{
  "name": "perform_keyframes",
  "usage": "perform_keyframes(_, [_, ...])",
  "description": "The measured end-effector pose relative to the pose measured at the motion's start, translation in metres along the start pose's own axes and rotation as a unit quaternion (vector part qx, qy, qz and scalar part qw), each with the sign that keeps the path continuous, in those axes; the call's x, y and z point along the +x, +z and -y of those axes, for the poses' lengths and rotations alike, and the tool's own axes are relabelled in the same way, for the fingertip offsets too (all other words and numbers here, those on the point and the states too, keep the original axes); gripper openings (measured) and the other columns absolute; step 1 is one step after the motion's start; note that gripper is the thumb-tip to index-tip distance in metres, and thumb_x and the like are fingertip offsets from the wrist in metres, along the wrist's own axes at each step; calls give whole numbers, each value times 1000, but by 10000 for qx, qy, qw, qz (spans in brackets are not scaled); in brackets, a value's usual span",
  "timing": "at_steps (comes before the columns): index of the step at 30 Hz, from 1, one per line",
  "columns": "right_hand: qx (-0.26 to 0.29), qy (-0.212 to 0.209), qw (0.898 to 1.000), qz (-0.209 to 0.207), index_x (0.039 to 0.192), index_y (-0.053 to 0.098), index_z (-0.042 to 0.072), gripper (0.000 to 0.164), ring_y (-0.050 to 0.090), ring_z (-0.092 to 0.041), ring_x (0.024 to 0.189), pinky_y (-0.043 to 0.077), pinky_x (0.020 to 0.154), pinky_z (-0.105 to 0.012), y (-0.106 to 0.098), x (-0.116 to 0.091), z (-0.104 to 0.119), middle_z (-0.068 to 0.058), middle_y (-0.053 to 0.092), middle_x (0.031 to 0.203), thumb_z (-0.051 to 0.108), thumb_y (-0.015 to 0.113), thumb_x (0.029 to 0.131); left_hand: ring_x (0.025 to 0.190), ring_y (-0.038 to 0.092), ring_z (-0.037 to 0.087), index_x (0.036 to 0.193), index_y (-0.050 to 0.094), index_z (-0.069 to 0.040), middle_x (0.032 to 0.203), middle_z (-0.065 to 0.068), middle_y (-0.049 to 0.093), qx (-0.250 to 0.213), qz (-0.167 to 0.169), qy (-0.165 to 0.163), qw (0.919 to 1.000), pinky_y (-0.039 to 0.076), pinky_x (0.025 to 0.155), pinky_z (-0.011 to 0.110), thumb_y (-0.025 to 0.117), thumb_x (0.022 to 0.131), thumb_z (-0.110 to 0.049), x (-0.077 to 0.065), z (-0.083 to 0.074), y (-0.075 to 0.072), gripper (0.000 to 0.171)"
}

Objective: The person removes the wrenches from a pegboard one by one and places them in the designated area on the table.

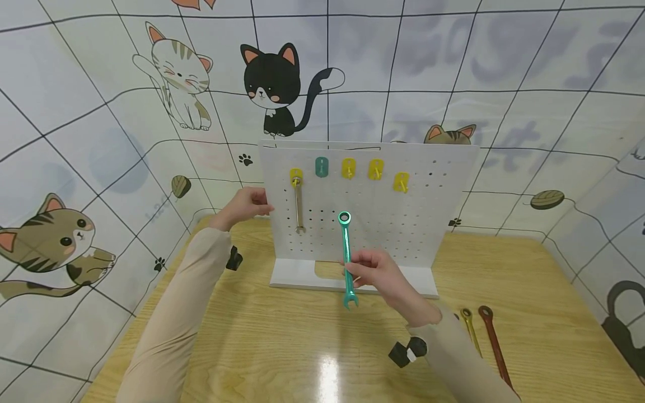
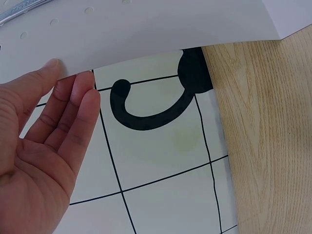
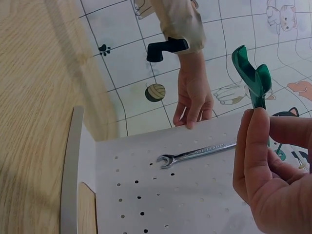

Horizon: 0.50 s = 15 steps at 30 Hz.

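Note:
A white pegboard [image 1: 368, 224] stands upright on the table, and my left hand [image 1: 244, 206] holds its left edge, thumb on the front face and fingers behind, as the left wrist view shows. My right hand [image 1: 380, 277] pinches a shiny green combination wrench [image 1: 346, 240] by the lower part of its shaft. The wrench is upright in front of the board, ring end up, open end down. On the leftmost yellow hook [image 1: 294, 174] hangs a silver combination wrench [image 1: 299, 207]. Beside it is a teal hook [image 1: 321, 167], with several bare yellow hooks [image 1: 349, 168] farther right.
On the wooden table [image 1: 262, 347], a gold wrench [image 1: 471, 330] and a reddish-brown wrench [image 1: 494, 341] lie at the right, partly behind my right sleeve. A cat-print cloth wall [image 1: 363, 50] rises close behind the board and along both sides.

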State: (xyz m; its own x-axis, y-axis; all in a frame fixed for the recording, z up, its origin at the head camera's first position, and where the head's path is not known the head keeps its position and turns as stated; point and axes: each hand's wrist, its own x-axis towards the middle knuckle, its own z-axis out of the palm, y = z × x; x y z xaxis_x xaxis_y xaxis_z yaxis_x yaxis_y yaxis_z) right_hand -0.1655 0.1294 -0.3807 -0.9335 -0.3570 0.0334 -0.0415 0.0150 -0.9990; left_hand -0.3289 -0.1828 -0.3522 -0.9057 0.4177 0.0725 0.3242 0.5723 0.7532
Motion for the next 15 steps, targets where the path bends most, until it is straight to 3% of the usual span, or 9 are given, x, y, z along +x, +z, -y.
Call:
perform_keyframes(8, [-266,254,9992,-127,99,56,-16,23,61,-9,71,54,66,-30,-13,-19,-11,-5,67,84,5,58,91,88,64,34,100,63,4,94,21,66,44,-13,-40,10000,53,78,40,64,88,-6,4,9,-3,15])
perform_keyframes(15, [-358,286,9988,-181,103,53,-20,28,61,-8,71,54,66,-28,-27,-36,-22,-6,67,87,6,57,92,89,63,37,101,63,4,95,20,66,3,13,6,10000,52,80,44,65,88,-8,5,12,-3,18])
